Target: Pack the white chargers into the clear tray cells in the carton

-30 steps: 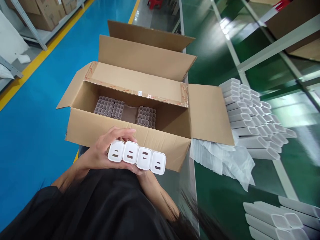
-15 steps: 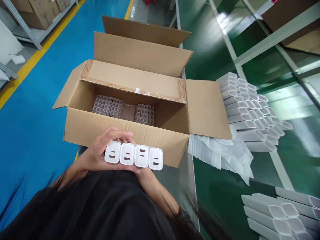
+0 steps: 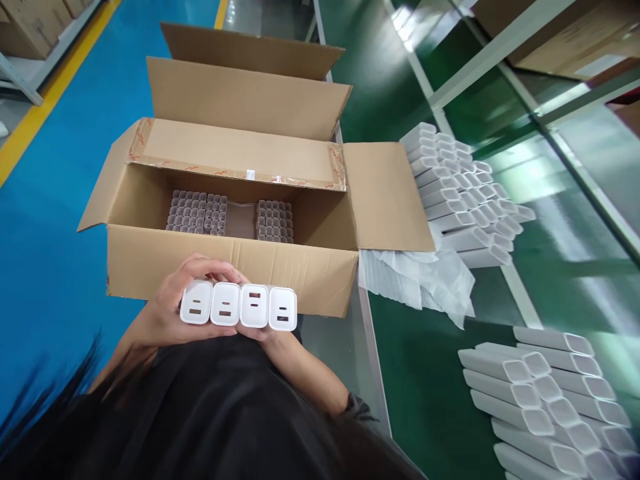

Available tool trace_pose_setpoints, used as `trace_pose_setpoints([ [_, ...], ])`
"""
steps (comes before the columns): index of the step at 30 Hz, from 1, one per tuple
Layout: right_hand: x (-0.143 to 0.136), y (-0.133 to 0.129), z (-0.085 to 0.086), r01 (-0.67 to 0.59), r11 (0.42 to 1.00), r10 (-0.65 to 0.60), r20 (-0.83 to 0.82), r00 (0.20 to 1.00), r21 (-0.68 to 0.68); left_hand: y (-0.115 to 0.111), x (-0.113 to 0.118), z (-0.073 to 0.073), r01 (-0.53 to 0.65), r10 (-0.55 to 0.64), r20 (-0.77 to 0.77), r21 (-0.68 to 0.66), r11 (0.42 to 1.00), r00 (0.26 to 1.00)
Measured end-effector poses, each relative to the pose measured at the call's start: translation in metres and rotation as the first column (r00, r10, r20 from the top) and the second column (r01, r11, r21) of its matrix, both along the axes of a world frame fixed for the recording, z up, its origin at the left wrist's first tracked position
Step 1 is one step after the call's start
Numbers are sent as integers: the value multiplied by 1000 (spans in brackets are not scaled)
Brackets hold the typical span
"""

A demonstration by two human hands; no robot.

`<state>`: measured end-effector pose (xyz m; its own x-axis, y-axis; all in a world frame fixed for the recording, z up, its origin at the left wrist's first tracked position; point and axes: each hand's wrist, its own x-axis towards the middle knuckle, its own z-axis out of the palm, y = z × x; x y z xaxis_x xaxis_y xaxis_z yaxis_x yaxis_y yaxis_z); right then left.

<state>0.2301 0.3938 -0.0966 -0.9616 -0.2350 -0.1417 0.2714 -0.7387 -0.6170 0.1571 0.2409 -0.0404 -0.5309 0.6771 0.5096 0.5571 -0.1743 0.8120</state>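
Note:
A row of several white plastic charger housings (image 3: pixel 239 307) is held close to my body, their end faces with two slots each turned up toward me. My left hand (image 3: pixel 167 310) wraps round the row's left end, thumb side below and fingers over the far side. Under the row's middle, my right hand (image 3: pixel 257 333) supports it from below; most of its fingers are hidden behind the housings. Just beyond stands an open cardboard box (image 3: pixel 165 260), with upright bundles of pale housings (image 3: pixel 187 212) at the left and another bundle (image 3: pixel 275 221) right of a gap.
On the green table (image 3: pixel 415 360) at the right lie a large stack of white housings (image 3: pixel 465 193) and a nearer stack (image 3: pixel 540 400). White wrapping sheet (image 3: pixel 420 277) hangs by the box's right flap (image 3: pixel 387 197). Shelving with cartons (image 3: pixel 33 27) stands at the upper left.
The view has shifted, so the box, table and stacks appear farther left and slightly higher. Both hands still hold the row of housings, which appears farther left.

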Motion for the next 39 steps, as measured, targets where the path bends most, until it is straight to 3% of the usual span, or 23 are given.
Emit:
trace_pose_setpoints([
  [4, -4, 0, 0, 5, 998, -4, 10, 1000, -56, -1, -3, -3, -5, 5, -15, -7, 1000, 1000],
  [18, -11, 2, 8, 28, 1000, -29, 41, 999, 13, -2, -14, -9, -16, 15, -28, -42, 999, 999],
  [24, -11, 5, 7, 84, 985, -87, 12, 996, 151, -3, -14, -8, -43, 41, -48, -51, 998, 998],
  [33, -10, 3, -2, 99, 971, -95, -29, 995, 216, -3, -7, -11, -70, 70, 16, -25, 997, 997],
  [39, -4, 12, -2, 169, 949, -123, -178, 976, 267, -5, -8, -10, -57, 55, -58, -33, 998, 997],
])
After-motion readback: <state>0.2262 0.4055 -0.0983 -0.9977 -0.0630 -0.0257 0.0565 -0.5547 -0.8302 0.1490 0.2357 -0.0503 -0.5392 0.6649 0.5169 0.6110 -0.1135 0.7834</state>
